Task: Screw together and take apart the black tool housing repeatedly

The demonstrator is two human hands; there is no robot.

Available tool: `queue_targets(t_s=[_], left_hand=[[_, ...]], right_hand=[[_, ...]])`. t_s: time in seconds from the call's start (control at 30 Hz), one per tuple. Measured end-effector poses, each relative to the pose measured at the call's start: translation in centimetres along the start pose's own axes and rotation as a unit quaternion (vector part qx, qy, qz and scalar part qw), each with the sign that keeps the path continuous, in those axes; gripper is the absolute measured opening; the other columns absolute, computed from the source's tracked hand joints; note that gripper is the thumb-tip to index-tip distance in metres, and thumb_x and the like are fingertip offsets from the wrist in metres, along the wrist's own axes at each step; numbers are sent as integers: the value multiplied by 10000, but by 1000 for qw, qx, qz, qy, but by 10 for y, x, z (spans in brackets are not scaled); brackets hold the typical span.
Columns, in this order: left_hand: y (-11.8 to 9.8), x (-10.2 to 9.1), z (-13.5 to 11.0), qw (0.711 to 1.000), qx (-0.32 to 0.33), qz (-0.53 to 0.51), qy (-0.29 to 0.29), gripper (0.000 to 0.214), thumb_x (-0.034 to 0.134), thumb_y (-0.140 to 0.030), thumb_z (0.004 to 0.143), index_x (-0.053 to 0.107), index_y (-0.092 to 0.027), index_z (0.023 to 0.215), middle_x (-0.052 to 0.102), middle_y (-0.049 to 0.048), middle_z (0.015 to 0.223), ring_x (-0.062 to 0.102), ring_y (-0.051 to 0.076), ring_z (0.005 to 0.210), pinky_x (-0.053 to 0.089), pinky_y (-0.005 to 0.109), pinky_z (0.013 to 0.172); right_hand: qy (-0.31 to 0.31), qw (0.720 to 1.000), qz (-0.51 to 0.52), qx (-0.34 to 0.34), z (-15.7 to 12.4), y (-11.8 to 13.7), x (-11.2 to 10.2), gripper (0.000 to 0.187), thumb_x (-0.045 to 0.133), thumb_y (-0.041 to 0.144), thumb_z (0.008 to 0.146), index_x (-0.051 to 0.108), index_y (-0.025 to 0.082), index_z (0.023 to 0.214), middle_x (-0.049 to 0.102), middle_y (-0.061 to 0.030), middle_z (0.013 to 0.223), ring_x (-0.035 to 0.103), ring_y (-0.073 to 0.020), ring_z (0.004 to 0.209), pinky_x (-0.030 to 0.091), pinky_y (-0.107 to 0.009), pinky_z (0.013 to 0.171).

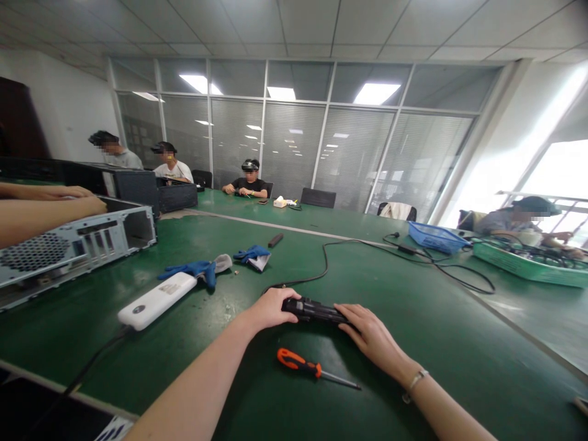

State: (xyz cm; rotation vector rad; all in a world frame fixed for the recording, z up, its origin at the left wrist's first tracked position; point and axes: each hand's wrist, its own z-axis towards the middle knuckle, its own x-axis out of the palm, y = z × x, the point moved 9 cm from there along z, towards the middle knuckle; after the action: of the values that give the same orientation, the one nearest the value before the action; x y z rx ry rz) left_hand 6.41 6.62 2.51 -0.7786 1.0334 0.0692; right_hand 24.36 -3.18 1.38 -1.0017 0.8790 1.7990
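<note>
Directly ahead of the person, a long black power adapter [315,310] lies flat on the green counter [413,318], its long axis running left to right and tilting slightly down toward the right. Both bare hands grip it, one at each end. The left hand [271,308] is curled over the left end, fingers closed on the casing, where a black cable [326,257] leaves the adapter and loops away across the counter. The right hand [370,334] lies over the right end, fingers extended along the casing and pressing on it; whether that grip wraps fully round cannot be told. Between the forearms, just nearer the person than the adapter and not touching it, lies an orange-handled screwdriver [312,369], its shaft pointing right; it sits roughly midway between the wrists. To the left, well apart, are a white power strip [158,299] and blue gloves [197,269].
</note>
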Motion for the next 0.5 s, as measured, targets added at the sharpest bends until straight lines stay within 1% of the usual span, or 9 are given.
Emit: queue_targets(t_s=[0.17, 0.33, 0.43, 0.5], left_hand=[[-2, 3, 1, 999, 29, 20, -7, 552, 784, -309, 690, 613, -225, 1208, 666, 53, 1181, 613, 230, 1081, 424, 322, 964], [1, 8, 4, 999, 25, 36, -10, 550, 814, -279, 647, 627, -232, 1162, 671, 46, 1164, 617, 240, 1072, 432, 337, 956], [1, 9, 6, 999, 26, 38, -13, 547, 825, -267, 630, 632, -217, 1139, 673, 51, 1152, 617, 246, 1063, 435, 339, 947], [1, 9, 7, 999, 28, 26, -8, 532, 811, -269, 652, 628, -216, 1148, 669, 49, 1165, 612, 239, 1077, 428, 332, 958]], right_hand=[[9, 1000, -1, 9, 1, -5, 1, 382, 440, 320, 944, 511, 245, 1312, 614, -94, 1238, 592, -228, 1070, 478, -415, 933], [-1, 1000, -5, 4, 1, -4, -3, 350, 500, 309, 910, 558, 229, 1246, 638, -99, 1198, 575, -246, 1115, 440, -454, 970], [13, 1000, 8, 20, 3, -6, -1, 339, 497, 314, 911, 558, 210, 1227, 649, -98, 1154, 599, -227, 1058, 461, -409, 946], [31, 999, 11, 26, 5, -8, 2, 342, 484, 320, 918, 551, 213, 1236, 652, -93, 1125, 610, -215, 1006, 483, -371, 903]])
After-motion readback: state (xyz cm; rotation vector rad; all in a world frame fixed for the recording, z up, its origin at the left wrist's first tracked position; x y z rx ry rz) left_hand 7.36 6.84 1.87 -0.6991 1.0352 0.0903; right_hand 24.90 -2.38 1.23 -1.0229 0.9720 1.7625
